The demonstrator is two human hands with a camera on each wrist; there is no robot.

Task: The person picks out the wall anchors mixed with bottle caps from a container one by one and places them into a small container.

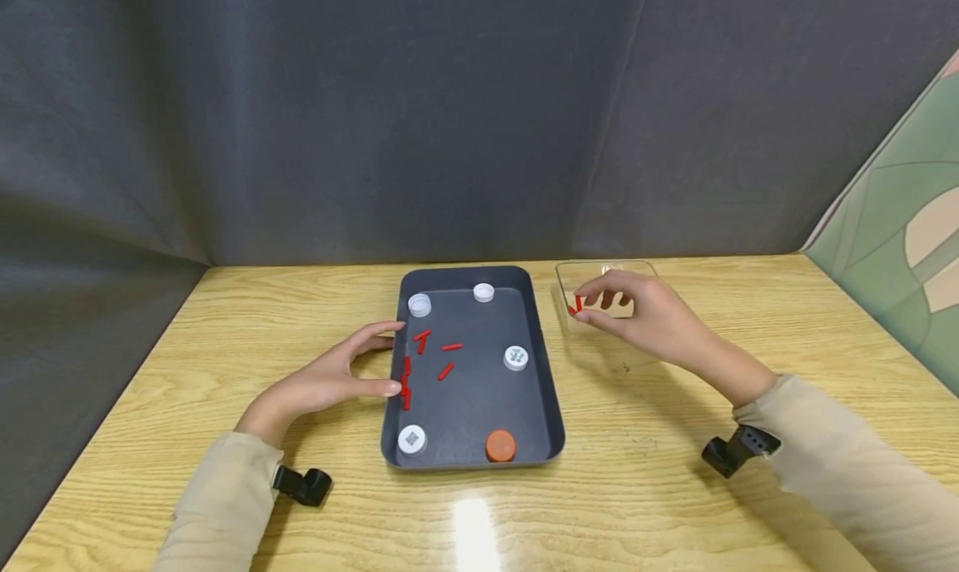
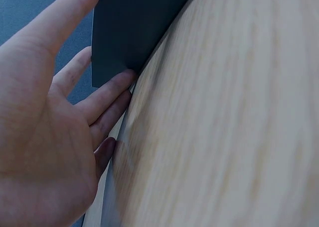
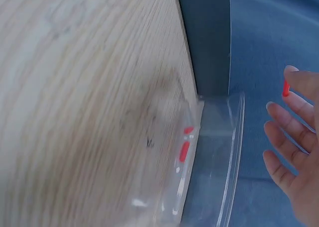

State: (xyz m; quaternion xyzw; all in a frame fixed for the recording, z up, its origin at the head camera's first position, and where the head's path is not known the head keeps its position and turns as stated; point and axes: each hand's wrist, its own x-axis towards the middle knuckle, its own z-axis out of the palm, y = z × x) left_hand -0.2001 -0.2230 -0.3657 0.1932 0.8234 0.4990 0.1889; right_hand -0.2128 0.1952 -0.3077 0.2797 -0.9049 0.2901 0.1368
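Pinched in your right hand [image 1: 637,314] grip, a small red stick [image 1: 578,304] hangs over the clear plastic box [image 1: 644,266]; your open left hand [image 1: 330,380] steadies the dark grey tray [image 1: 543,372]. Next, release it cleanly inside.

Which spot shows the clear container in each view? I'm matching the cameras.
Head: clear container at upper right, beside the grey tray, under the right hand.
Left wrist: not in view.
Right wrist: lower centre, red sticks inside.
Shared landmark: wooden table.
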